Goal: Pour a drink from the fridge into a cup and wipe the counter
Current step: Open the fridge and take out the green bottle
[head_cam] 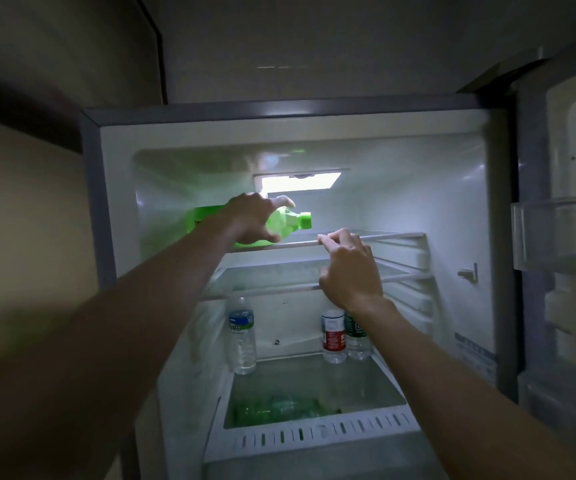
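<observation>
A dim room with plain beige walls fills the upper and left parts of the frame, and a tall grey-framed fridge with a white plastic interior (452,209) stands open at the centre, lit by a bright panel at the back of its top compartment. Its open door with clear plastic door bins (563,233) takes the right edge of the frame.

Low in the centre sits a clear crisper drawer (314,434) with green items blurred inside. On the glass shelf above it stand three clear plastic water bottles: one with a blue label (242,336) to the left, and a red-labelled one (333,336) touching a dark-green-labelled one (358,337) to the right.

A translucent green plastic drink bottle with a green cap (288,221) lies on its side on the top glass shelf (397,237), left of centre, cap pointing right. The left hand (252,218) is on it, fingers curled over its shoulder and thumb underneath. The right hand (348,268), centre frame, rests its loosely bent fingertips on the top shelf's front edge, holding nothing.
</observation>
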`<state>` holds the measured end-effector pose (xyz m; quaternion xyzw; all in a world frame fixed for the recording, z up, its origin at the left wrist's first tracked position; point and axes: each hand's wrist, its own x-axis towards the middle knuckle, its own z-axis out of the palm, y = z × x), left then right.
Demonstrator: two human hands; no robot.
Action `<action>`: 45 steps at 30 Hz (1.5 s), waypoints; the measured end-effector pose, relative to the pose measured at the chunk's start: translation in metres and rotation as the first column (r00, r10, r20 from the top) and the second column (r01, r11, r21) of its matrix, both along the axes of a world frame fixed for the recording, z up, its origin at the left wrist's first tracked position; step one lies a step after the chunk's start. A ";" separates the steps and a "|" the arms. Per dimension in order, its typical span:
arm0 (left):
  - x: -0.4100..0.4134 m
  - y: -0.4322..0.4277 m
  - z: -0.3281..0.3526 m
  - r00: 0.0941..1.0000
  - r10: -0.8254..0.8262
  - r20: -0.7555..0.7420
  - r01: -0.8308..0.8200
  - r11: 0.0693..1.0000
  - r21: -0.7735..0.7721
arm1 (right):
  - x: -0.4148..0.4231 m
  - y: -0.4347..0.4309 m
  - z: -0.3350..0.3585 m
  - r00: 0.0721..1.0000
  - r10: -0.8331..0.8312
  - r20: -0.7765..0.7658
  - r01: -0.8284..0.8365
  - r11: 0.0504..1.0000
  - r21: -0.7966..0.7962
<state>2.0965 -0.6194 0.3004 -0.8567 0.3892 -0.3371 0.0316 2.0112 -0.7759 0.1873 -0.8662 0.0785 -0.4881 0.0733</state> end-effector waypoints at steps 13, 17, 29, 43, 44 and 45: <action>-0.011 0.032 -0.010 0.986 -0.164 -0.037 0.160 0.982 -0.097 | 0.004 0.002 -0.004 0.999 -0.018 0.044 0.019 1.000 -0.017; -0.009 0.024 -0.019 0.999 0.027 0.032 -0.023 0.994 -0.108 | 0.003 -0.002 -0.003 1.000 0.002 0.012 -0.001 0.999 -0.047; -0.034 0.039 -0.032 0.972 -0.170 0.161 0.215 0.918 -0.332 | -0.002 -0.005 -0.006 0.999 0.018 -0.040 -0.019 1.000 -0.025; -0.115 0.058 -0.078 0.928 -0.354 -0.117 0.055 0.439 -0.897 | -0.020 0.007 -0.008 0.990 0.013 -0.143 -0.016 1.000 -0.020; -0.112 0.059 -0.086 0.924 -0.342 -0.172 -0.009 0.430 -0.903 | -0.023 0.010 -0.011 0.991 0.009 -0.134 -0.012 1.000 -0.019; -0.111 0.060 -0.096 0.916 -0.331 -0.226 -0.069 0.424 -0.903 | -0.026 0.014 -0.014 0.991 0.014 -0.130 -0.015 1.000 -0.008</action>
